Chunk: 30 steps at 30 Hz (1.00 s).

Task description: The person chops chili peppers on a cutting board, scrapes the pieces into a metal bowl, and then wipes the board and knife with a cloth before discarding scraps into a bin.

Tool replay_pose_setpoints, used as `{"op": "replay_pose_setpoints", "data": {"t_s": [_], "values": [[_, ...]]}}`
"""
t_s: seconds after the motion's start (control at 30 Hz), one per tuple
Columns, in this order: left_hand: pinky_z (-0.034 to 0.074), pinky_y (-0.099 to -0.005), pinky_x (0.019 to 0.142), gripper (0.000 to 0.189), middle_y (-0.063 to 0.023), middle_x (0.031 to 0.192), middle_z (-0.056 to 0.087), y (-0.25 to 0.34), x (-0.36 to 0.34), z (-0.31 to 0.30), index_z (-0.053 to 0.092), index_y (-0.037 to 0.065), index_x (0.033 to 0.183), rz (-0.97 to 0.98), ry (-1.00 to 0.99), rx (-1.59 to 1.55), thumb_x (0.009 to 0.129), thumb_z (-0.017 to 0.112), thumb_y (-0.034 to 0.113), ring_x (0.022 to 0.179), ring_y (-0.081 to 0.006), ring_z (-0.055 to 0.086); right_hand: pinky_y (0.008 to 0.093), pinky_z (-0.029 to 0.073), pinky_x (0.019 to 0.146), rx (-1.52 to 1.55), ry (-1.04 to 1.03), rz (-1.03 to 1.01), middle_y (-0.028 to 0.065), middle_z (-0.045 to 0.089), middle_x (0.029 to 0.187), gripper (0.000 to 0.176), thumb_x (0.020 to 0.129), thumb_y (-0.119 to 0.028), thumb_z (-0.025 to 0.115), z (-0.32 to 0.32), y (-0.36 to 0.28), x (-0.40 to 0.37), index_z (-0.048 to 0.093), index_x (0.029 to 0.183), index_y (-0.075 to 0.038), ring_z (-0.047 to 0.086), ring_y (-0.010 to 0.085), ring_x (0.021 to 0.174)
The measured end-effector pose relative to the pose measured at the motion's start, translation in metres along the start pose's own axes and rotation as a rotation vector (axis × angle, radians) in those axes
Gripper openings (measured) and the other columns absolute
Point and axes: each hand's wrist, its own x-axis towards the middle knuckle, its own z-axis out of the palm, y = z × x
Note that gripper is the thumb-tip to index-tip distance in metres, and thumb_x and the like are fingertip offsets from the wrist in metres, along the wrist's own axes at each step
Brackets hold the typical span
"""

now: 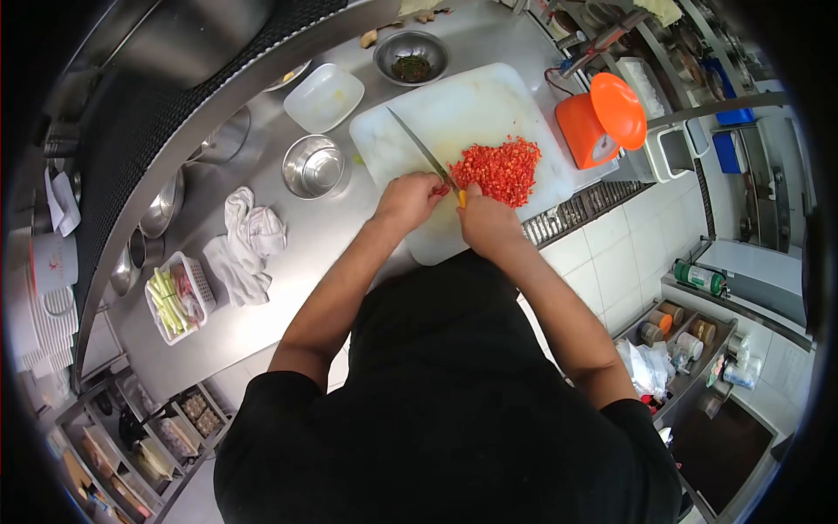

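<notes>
My right hand is wrapped round the yellow handle of a knife. The long blade points up and to the left over the white cutting board. Beside the handle, my left hand is closed at the board's lower left part, with a small dark red bit at its fingertips, too small to name surely. A pile of chopped red pepper lies on the board just beyond my right hand.
Left of the board are a round steel bowl, a white dish, crumpled cloths and a basket of green stalks. A steel bowl stands behind it, an orange scale to the right.
</notes>
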Motion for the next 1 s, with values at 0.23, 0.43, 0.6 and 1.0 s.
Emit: {"op": "replay_pose_setpoints", "data": {"t_s": [0.23, 0.43, 0.6, 1.0], "values": [[0.057, -0.0465, 0.076, 0.015, -0.0145, 0.089, 0.073, -0.007, 0.002, 0.006, 0.073, 0.007, 0.102, 0.017, 0.019, 0.021, 0.088, 0.073, 0.012, 0.084, -0.0349, 0.072, 0.0525, 0.060, 0.081, -0.001, -0.032, 0.075, 0.0272, 0.075, 0.097, 0.035, 0.106, -0.028, 0.057, 0.011, -0.001, 0.003, 0.050, 0.118, 0.004, 0.077, 0.0416, 0.092], [0.057, -0.0451, 0.076, 0.013, -0.0139, 0.091, 0.075, -0.002, 0.001, -0.001, 0.072, 0.007, 0.100, -0.029, -0.031, -0.029, 0.088, 0.074, 0.012, 0.085, -0.0335, 0.073, 0.0527, 0.060, 0.081, -0.012, -0.081, 0.031, 0.0279, 0.075, 0.100, 0.035, 0.106, -0.028, 0.057, -0.014, -0.004, -0.004, 0.050, 0.118, 0.004, 0.076, 0.0410, 0.098], [0.058, -0.0443, 0.076, 0.013, -0.0136, 0.092, 0.075, -0.006, 0.001, 0.006, 0.072, 0.006, 0.099, -0.014, 0.002, 0.009, 0.088, 0.075, 0.013, 0.085, -0.0331, 0.073, 0.0516, 0.061, 0.081, -0.037, -0.079, 0.053, 0.0267, 0.075, 0.100, 0.035, 0.106, -0.028, 0.058, -0.007, -0.006, -0.018, 0.051, 0.118, 0.004, 0.076, 0.0399, 0.099], [0.058, -0.0456, 0.079, 0.014, -0.0141, 0.096, 0.075, 0.001, -0.007, 0.007, 0.075, 0.007, 0.100, -0.056, 0.078, -0.014, 0.090, 0.076, 0.016, 0.087, -0.0350, 0.073, 0.0473, 0.062, 0.081, -0.056, -0.040, 0.007, 0.0254, 0.076, 0.096, 0.032, 0.106, -0.027, 0.057, -0.011, -0.008, -0.021, 0.051, 0.117, 0.003, 0.078, 0.0393, 0.093]]}}
